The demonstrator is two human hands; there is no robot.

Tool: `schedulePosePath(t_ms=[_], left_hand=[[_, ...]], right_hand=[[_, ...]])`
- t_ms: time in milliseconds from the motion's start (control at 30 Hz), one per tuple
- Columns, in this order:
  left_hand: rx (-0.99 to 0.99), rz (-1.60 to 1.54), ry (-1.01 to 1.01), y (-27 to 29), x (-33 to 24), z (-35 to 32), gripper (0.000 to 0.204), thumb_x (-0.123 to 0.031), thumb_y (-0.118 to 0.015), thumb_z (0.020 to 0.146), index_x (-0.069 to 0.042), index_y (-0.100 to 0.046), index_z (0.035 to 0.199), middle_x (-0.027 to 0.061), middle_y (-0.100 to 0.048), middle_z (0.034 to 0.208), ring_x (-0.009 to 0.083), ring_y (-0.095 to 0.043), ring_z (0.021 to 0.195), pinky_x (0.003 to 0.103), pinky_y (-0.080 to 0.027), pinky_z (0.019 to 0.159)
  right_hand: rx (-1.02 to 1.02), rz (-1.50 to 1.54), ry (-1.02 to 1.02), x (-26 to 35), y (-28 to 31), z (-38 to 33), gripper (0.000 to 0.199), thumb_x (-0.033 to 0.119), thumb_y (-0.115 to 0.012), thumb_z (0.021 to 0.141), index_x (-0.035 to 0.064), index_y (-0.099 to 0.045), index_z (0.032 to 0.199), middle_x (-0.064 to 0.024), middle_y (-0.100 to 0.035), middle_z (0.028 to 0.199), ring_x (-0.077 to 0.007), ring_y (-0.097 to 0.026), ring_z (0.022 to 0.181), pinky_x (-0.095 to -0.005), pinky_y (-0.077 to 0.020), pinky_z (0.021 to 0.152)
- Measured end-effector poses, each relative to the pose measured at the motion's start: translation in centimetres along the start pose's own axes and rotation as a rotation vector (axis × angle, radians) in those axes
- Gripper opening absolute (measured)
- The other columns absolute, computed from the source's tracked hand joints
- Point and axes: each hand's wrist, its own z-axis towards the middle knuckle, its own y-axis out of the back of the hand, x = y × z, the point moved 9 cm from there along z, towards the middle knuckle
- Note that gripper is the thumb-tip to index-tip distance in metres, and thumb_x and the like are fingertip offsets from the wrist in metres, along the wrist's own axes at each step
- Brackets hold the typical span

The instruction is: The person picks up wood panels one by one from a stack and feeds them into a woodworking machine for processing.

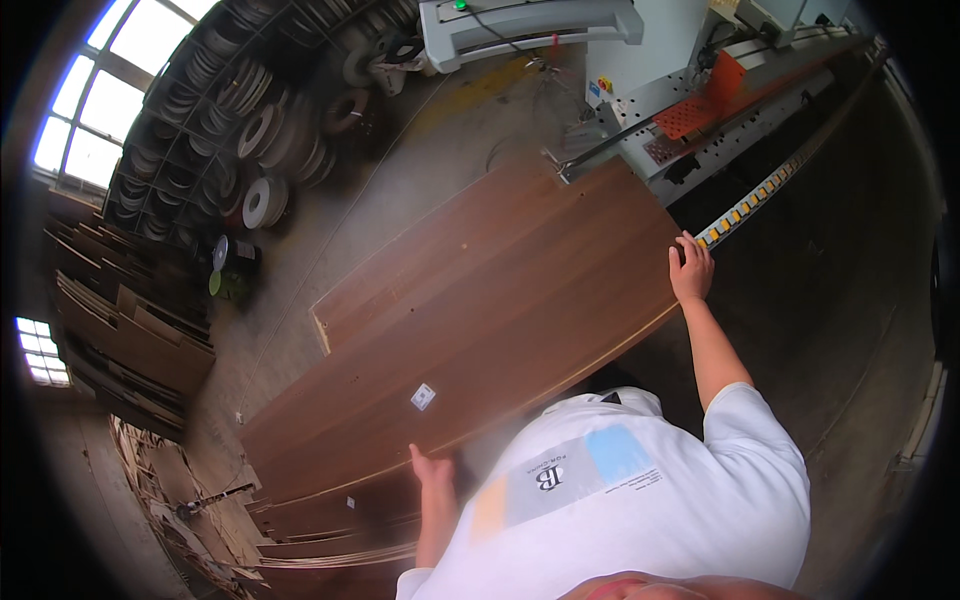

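Note:
A long brown wood-grain panel (520, 290) stretches across the middle, from the lower left up to the machine at the upper right. It carries a white label (423, 397), several small holes and cut-out corners on its far side. My left hand (432, 468) holds the panel's near edge, thumb on top; its other fingers are hidden underneath. At the right end, my right hand (692, 270) is closed over the corner, fingertips on the top face. Below the panel's left part lies a stack of similar brown boards (375, 505).
A grey machine (650, 60) with an orange guard (705, 100) stands at the upper right. From it runs a rail with yellow rollers (750, 205). Racks of edging rolls (265, 130) line the far left, with leaning boards (130, 310) and a round can (235, 255) nearby.

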Motion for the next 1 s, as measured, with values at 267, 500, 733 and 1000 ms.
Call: schedulePosePath(t_ms=[267,500,733,1000], left_hand=[[0.030,0.027,0.099,-7.0,9.4,-2.5,0.032,-0.034,-0.042,0.104,-0.008,-0.058,0.112,0.0052,-0.063,0.115,0.0240,-0.059,0.106,0.042,-0.048,0.093],[0.245,-0.102,0.317,-8.5,15.1,-4.5,0.026,-0.030,-0.047,0.102,-0.008,-0.061,0.103,0.0072,-0.062,0.111,0.0249,-0.058,0.102,0.044,-0.046,0.094],[0.416,0.464,0.276,-6.6,13.4,-7.3,0.031,-0.040,-0.049,0.100,-0.011,-0.058,0.097,0.0113,-0.063,0.112,0.0306,-0.054,0.116,0.046,-0.045,0.099],[0.075,0.332,0.044,2.4,3.4,-4.2,0.044,-0.054,-0.050,0.097,-0.013,-0.056,0.110,0.0070,-0.063,0.103,0.0264,-0.058,0.103,0.044,-0.045,0.095]], right_hand=[[0.033,0.092,-0.101,-7.2,6.1,-0.4,0.020,0.019,-0.068,0.084,0.0094,-0.064,0.102,-0.0065,-0.067,0.113,-0.0292,-0.061,0.105,-0.0401,-0.0458,0.092],[0.342,0.272,-0.632,-12.2,5.0,-9.0,0.045,0.048,-0.060,0.091,0.0062,-0.067,0.076,-0.0085,-0.063,0.065,-0.0228,-0.063,0.063,-0.0346,-0.0468,0.060],[0.682,0.476,-0.639,-6.6,0.3,-12.9,0.054,0.053,-0.060,0.091,0.0035,-0.067,0.069,-0.0037,-0.058,0.056,-0.0126,-0.058,0.055,-0.0300,-0.0445,0.055],[0.698,0.518,-0.697,-4.0,-0.3,-13.4,0.053,0.051,-0.062,0.090,0.0032,-0.066,0.067,-0.0032,-0.056,0.055,-0.0123,-0.054,0.054,-0.0298,-0.0426,0.054]])
